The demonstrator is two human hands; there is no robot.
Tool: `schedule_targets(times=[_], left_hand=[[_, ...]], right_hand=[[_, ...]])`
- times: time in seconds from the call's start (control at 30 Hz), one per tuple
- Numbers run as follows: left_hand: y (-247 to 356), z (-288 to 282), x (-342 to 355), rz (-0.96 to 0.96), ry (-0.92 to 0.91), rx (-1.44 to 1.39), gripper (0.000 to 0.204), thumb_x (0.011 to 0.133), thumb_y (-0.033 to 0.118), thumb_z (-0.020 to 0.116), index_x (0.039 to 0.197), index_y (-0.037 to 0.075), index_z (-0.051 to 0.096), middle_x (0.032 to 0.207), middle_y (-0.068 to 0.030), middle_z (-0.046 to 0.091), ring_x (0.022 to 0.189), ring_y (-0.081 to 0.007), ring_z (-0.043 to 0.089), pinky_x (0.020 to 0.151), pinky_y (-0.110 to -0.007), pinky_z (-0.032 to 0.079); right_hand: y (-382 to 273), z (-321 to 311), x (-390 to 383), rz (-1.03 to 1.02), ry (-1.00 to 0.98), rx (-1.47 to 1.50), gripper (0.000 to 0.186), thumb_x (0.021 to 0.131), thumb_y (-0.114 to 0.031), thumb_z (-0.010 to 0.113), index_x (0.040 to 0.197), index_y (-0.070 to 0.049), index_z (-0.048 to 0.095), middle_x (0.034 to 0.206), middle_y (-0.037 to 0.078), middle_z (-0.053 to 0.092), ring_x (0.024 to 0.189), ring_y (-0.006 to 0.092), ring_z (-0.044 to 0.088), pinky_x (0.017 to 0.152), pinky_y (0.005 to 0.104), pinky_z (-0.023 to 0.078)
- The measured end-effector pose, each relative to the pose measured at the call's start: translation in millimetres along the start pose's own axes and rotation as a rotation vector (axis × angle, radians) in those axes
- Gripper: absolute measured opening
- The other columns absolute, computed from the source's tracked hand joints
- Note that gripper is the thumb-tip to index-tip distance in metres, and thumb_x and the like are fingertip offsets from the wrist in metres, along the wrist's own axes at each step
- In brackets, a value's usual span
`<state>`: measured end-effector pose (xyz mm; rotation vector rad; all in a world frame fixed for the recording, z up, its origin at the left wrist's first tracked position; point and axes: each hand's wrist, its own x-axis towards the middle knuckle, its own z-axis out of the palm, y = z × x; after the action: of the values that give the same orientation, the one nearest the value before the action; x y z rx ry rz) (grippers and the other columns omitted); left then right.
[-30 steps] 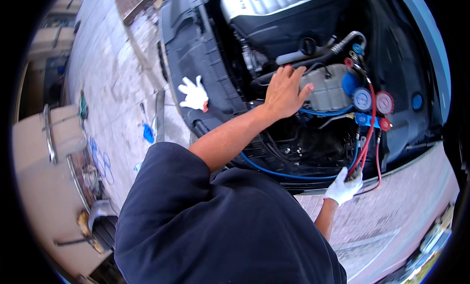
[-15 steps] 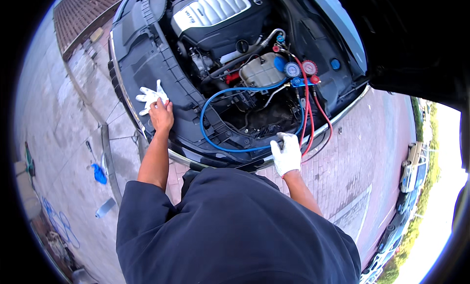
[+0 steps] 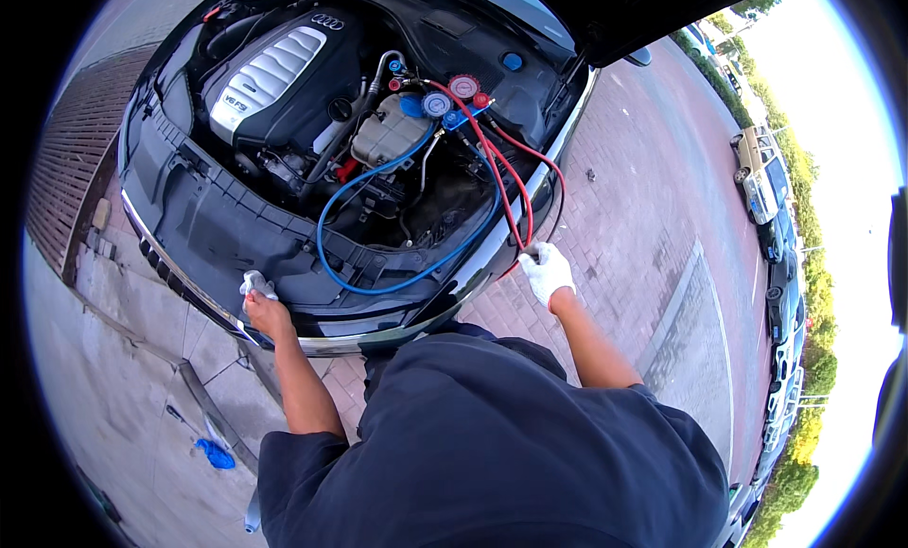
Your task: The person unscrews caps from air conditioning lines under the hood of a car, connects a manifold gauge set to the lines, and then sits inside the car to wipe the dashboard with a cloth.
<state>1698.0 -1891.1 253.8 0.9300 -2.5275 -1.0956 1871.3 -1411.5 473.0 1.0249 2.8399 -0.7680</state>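
My bare left hand is closed on a bunched white glove over the front edge of the car's black front panel. My right hand wears a white glove. Its thumb and fingers close on a red hose beside the front corner of the car; the exact grip is partly hidden. The red hoses run up to a manifold gauge set with two dials, resting at the side of the engine bay. From there a blue hose loops across the front panel.
Under the raised hood lie an engine with a silver-topped cover and a pale coolant tank. A blue cloth-like item lies on the ground at left. Parked cars line the far right.
The white glove, spread out on the front panel before, is now bunched in my left hand. My right hand has moved onto the red hoses. The view has turned toward the right.
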Motion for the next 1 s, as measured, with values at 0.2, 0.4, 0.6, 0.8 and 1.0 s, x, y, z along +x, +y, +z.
schedule_targets(times=[0.2,0.4,0.6,0.8,1.0], left_hand=[[-16.3,-25.6,-52.7,-0.154,0.023,-0.007,0.050,0.106,0.038,0.042,0.117,-0.006,0.063,0.114,-0.0279,0.068,0.105,-0.0463,0.062,0.090,-0.052,0.046],[-35.0,-102.9,-112.1,-0.318,0.290,-0.023,0.061,0.105,0.046,0.043,0.107,-0.010,0.067,0.102,-0.0284,0.070,0.095,-0.0448,0.064,0.085,-0.049,0.047],[-14.3,-141.7,-324.7,-0.522,0.651,-0.030,0.067,0.105,0.048,0.045,0.112,-0.016,0.064,0.105,-0.0290,0.070,0.092,-0.0397,0.064,0.085,-0.045,0.047],[-3.6,-113.9,-500.6,-0.760,0.842,-0.050,0.066,0.104,0.046,0.044,0.109,-0.017,0.064,0.107,-0.0253,0.070,0.094,-0.0354,0.065,0.086,-0.045,0.047],[21.6,-67.3,-584.8,-0.818,0.885,-0.209,0.060,0.105,0.042,0.045,0.108,-0.015,0.064,0.105,-0.0223,0.070,0.091,-0.0300,0.065,0.084,-0.043,0.048]], right_hand=[[-16.7,-3.8,159.9,-0.075,0.194,-0.173,0.031,0.093,-0.026,0.058,0.114,-0.006,0.070,0.118,0.020,0.066,0.110,0.0370,0.064,0.097,0.0430,0.051],[-67.5,12.8,275.7,-0.351,0.097,-0.434,0.061,0.088,-0.038,0.071,0.139,-0.012,0.052,0.130,0.017,0.058,0.117,0.0348,0.060,0.094,0.0463,0.052],[-68.0,44.5,294.5,-0.471,0.052,-0.567,0.110,0.072,-0.052,0.084,0.150,0.000,0.028,0.150,0.026,0.038,0.123,0.0327,0.054,0.098,0.0429,0.047],[-49.7,43.2,305.4,-0.605,0.070,-0.490,0.094,0.076,-0.042,0.081,0.147,-0.002,0.034,0.144,0.023,0.042,0.109,0.0312,0.059,0.090,0.0389,0.051],[-41.0,-18.4,318.1,-0.702,0.032,-0.505,0.090,0.074,-0.038,0.084,0.147,-0.009,0.040,0.135,0.021,0.048,0.112,0.0329,0.059,0.093,0.0381,0.052]])
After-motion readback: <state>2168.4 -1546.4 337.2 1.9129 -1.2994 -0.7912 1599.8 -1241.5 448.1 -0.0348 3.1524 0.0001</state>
